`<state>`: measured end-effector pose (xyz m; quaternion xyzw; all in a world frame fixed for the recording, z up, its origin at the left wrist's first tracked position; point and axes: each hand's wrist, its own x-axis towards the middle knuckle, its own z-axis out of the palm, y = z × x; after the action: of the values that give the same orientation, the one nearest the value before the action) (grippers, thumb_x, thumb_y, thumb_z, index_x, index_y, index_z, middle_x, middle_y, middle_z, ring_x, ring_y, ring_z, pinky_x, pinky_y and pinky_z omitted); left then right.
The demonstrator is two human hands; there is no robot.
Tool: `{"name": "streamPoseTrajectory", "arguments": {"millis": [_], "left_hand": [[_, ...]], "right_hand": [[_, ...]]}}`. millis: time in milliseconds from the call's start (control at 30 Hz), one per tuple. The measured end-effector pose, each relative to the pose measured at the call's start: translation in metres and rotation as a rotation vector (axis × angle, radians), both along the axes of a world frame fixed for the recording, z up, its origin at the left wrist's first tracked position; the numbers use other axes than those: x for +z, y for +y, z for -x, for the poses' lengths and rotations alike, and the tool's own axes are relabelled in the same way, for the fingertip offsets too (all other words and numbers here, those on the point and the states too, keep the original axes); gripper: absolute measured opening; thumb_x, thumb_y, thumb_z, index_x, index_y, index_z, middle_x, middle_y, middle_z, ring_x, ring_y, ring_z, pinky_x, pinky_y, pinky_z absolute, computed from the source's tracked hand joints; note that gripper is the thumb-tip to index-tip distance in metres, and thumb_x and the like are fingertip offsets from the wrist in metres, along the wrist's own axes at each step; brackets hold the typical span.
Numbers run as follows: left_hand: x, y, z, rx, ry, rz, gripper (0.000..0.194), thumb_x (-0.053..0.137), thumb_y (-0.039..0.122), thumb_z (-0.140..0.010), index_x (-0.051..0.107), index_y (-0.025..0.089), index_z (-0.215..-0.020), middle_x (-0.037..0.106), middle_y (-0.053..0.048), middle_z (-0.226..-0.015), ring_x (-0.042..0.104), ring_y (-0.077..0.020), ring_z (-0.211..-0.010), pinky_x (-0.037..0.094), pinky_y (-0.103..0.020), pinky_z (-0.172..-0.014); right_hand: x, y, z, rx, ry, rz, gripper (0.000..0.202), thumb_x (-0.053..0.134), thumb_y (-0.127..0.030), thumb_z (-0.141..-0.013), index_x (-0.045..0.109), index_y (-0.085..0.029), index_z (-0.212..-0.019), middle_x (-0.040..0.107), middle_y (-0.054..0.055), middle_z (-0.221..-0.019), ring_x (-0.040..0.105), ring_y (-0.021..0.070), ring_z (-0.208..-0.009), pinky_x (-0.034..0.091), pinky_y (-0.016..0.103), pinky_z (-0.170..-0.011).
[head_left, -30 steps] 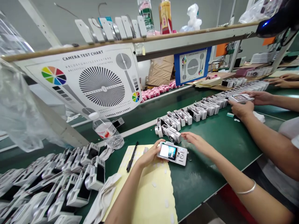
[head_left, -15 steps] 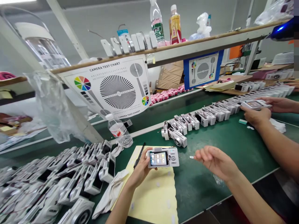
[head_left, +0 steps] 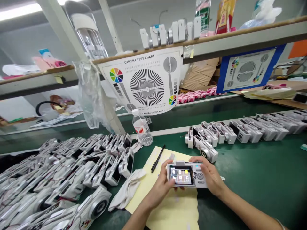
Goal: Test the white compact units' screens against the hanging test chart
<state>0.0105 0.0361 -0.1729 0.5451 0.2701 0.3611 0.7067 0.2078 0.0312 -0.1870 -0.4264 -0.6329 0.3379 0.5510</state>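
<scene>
A silver-white compact camera (head_left: pixel 200 182) is held over a yellow sheet (head_left: pixel 172 207), its back and lit icon menu showing (six icons, one highlighted yellow). The left hand (head_left: pixel 158 188) has its grip closed on the camera's left end; the right hand (head_left: pixel 212 177) grips the right end, thumb by the buttons. Clock directions start from this camera. A black pen (head_left: pixel 158 158) lies on the sheet at ten o'clock, with a water bottle (head_left: pixel 142 128) farther out that way. A pale cloth (head_left: pixel 127 190) is at nine o'clock, between the sheet and a crowded mass of cameras (head_left: pixel 72 175). A row of cameras (head_left: pixel 254 129) crosses the green surface (head_left: pixel 249 169) at two o'clock. A camera test chart (head_left: pixel 146 88) hangs at eleven.
</scene>
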Motion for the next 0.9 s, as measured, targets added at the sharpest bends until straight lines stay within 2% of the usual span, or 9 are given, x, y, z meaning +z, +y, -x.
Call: {"name": "streamPoseTrajectory", "arguments": {"millis": [100,200,267,400,500,600,767,900], "left_hand": [[0.003,-0.005,-0.001,-0.031,0.105,-0.027,0.082,0.072,0.028,-0.066,0.013,0.032,-0.123,0.050,-0.005,-0.102,0.056,-0.0120,-0.071,0.044,-0.024,-0.062],[0.006,-0.008,-0.002,-0.001,0.238,0.033,0.082,0.065,0.025,-0.071,0.004,0.029,-0.126,0.056,-0.001,-0.079,0.053,-0.0103,-0.054,0.039,-0.020,-0.047],[0.007,-0.008,-0.003,0.010,0.272,0.074,0.081,0.064,0.025,-0.072,0.003,0.028,-0.126,0.056,-0.001,-0.074,0.052,-0.0102,-0.048,0.037,-0.018,-0.040],[0.004,-0.006,-0.003,0.066,0.257,0.051,0.076,0.067,0.025,-0.066,0.014,0.031,-0.121,0.055,-0.007,-0.095,0.053,-0.0102,-0.050,0.040,-0.020,-0.039],[0.000,-0.005,0.000,0.146,0.295,-0.115,0.070,0.072,0.024,-0.062,0.028,0.029,-0.116,0.051,-0.007,-0.105,0.059,-0.0189,-0.073,0.049,-0.027,-0.057],[-0.003,-0.002,0.004,0.234,0.397,-0.349,0.068,0.075,0.029,-0.059,0.036,0.026,-0.115,0.050,-0.008,-0.107,0.056,-0.0256,-0.091,0.047,-0.032,-0.071],[-0.005,0.003,0.008,0.378,0.527,-0.773,0.068,0.075,0.041,-0.056,0.043,0.027,-0.114,0.042,-0.009,-0.113,0.044,-0.0306,-0.107,0.043,-0.037,-0.080],[-0.004,0.004,0.009,0.443,0.586,-0.931,0.069,0.075,0.046,-0.055,0.044,0.026,-0.113,0.039,-0.010,-0.112,0.043,-0.0291,-0.104,0.039,-0.040,-0.086]], "right_hand": [[-0.003,0.001,-0.002,-0.064,0.005,-0.024,0.040,0.029,-0.049,-0.088,0.057,-0.021,-0.088,0.058,0.009,-0.101,0.054,0.0241,-0.099,0.045,0.038,-0.085],[0.000,0.000,-0.001,-0.079,-0.020,0.021,0.044,0.026,-0.051,-0.088,0.059,-0.021,-0.086,0.055,0.011,-0.108,0.054,0.0255,-0.102,0.047,0.042,-0.084],[0.000,-0.002,0.000,-0.082,-0.047,0.047,0.045,0.026,-0.051,-0.088,0.059,-0.021,-0.085,0.054,0.011,-0.112,0.053,0.0263,-0.105,0.046,0.044,-0.085],[0.001,-0.004,0.001,-0.101,-0.053,0.080,0.043,0.026,-0.050,-0.088,0.059,-0.022,-0.086,0.051,0.010,-0.119,0.050,0.0263,-0.110,0.044,0.046,-0.089],[0.003,-0.005,0.000,-0.107,-0.044,0.086,0.044,0.025,-0.051,-0.088,0.059,-0.022,-0.086,0.052,0.010,-0.117,0.050,0.0266,-0.110,0.045,0.046,-0.088],[0.006,-0.006,-0.001,-0.105,-0.022,0.087,0.046,0.026,-0.053,-0.087,0.060,-0.022,-0.084,0.054,0.010,-0.114,0.051,0.0266,-0.109,0.047,0.044,-0.085],[0.008,-0.007,-0.003,-0.072,0.014,0.096,0.047,0.028,-0.056,-0.085,0.061,-0.022,-0.084,0.053,0.009,-0.115,0.049,0.0267,-0.111,0.044,0.045,-0.089],[0.006,-0.007,-0.004,-0.032,0.035,0.094,0.047,0.027,-0.056,-0.086,0.060,-0.022,-0.087,0.051,0.009,-0.116,0.049,0.0262,-0.110,0.042,0.044,-0.092]]}}
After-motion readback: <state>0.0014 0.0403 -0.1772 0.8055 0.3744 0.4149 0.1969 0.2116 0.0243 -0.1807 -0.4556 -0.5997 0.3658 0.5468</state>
